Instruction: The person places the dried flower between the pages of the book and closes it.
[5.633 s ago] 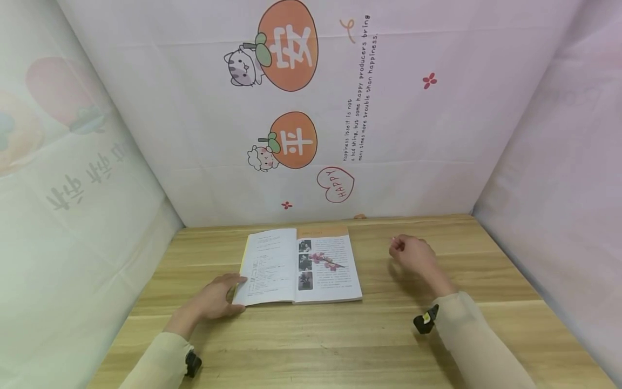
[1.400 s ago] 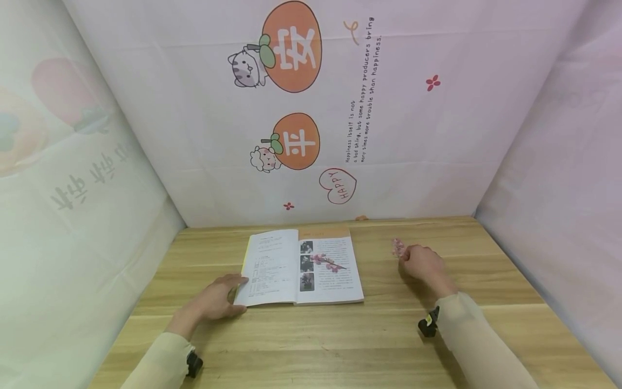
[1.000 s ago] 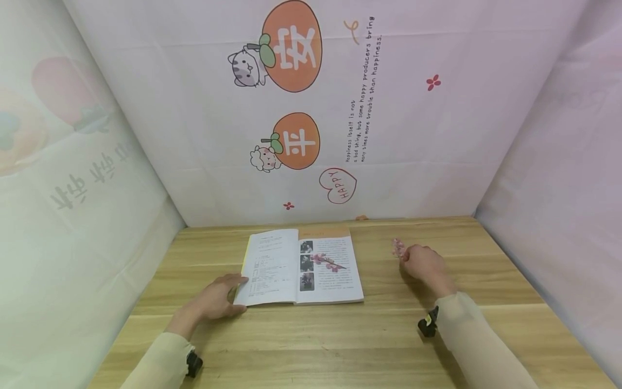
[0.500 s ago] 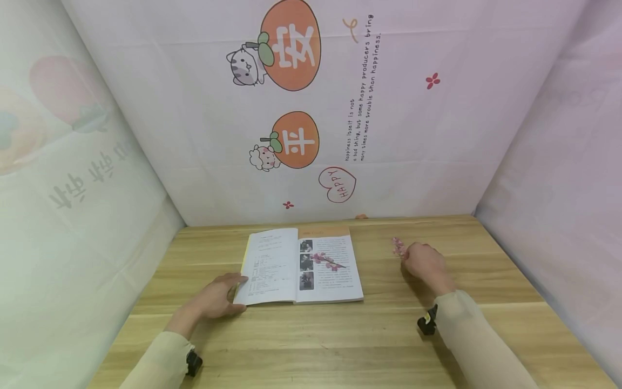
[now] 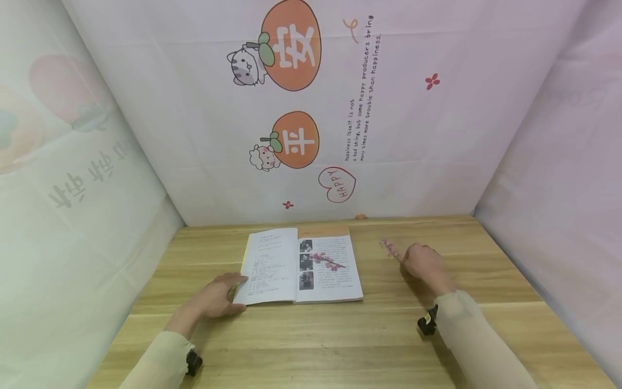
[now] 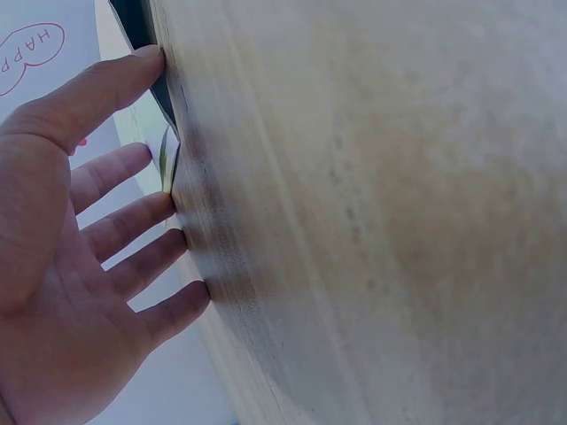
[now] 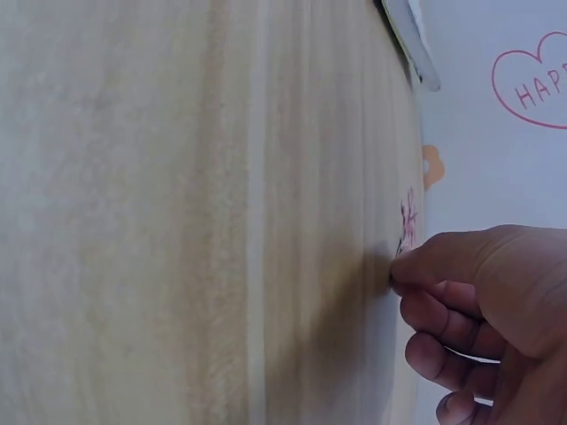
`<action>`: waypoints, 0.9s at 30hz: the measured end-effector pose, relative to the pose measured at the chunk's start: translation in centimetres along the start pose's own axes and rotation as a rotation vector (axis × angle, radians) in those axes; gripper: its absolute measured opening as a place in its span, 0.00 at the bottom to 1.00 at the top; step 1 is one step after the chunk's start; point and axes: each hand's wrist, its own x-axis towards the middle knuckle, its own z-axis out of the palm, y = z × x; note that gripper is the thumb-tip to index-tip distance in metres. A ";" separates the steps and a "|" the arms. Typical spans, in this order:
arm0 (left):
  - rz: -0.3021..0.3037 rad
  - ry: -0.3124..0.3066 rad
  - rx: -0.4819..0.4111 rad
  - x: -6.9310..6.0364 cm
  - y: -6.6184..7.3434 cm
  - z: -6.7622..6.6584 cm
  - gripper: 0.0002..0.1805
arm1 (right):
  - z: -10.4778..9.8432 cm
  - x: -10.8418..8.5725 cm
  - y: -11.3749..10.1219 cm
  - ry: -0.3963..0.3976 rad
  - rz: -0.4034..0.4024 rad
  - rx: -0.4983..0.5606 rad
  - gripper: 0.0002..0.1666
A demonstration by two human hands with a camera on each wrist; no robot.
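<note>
An open book (image 5: 272,265) lies on the wooden table, a small sprig of pink blossom (image 5: 328,261) resting across its right-hand page. My left hand (image 5: 216,297) is at the book's lower left corner; in the left wrist view its fingers are spread and fairly straight, the fingertips (image 6: 159,205) touching the table and book edge. To the right of the book, my right hand (image 5: 424,265) pinches the stem of a second pink blossom sprig (image 5: 390,247) between thumb and forefinger, low over the table. In the right wrist view the other fingers curl loosely and the blossoms (image 7: 408,217) show past the thumb.
The wooden table (image 5: 311,346) carries the book and ends at a printed white cloth wall (image 5: 398,178) behind. More cloth walls stand at left (image 5: 112,227) and right (image 5: 549,205). A small black camera (image 5: 427,321) is strapped at each wrist.
The sprig in my right hand has swung left, its blossoms pointing more toward the book. Several seconds ago that hand showed no clear sprig. The left hand, book and other sprig have stayed put.
</note>
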 end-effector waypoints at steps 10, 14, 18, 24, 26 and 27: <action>-0.014 -0.003 -0.004 0.0 0.0 0.0 0.42 | -0.4 -0.1 0.0 0.023 -0.001 -0.059 0.14; -0.013 -0.006 -0.011 0.0 0.1 0.0 0.42 | -0.6 -0.1 -0.1 -0.013 0.014 -0.052 0.12; -0.012 -0.004 -0.019 0.0 0.1 0.0 0.42 | -0.6 0.0 -0.1 -0.056 0.028 -0.024 0.11; -0.010 0.001 -0.017 0.0 0.0 0.0 0.42 | -0.2 0.2 0.3 -0.088 0.013 0.002 0.22; -0.013 0.002 -0.018 0.0 0.0 0.0 0.42 | -0.1 0.2 0.4 -0.086 -0.004 0.001 0.20; -0.013 0.003 -0.018 0.0 0.0 0.0 0.42 | -0.1 0.2 0.4 -0.086 -0.008 0.005 0.20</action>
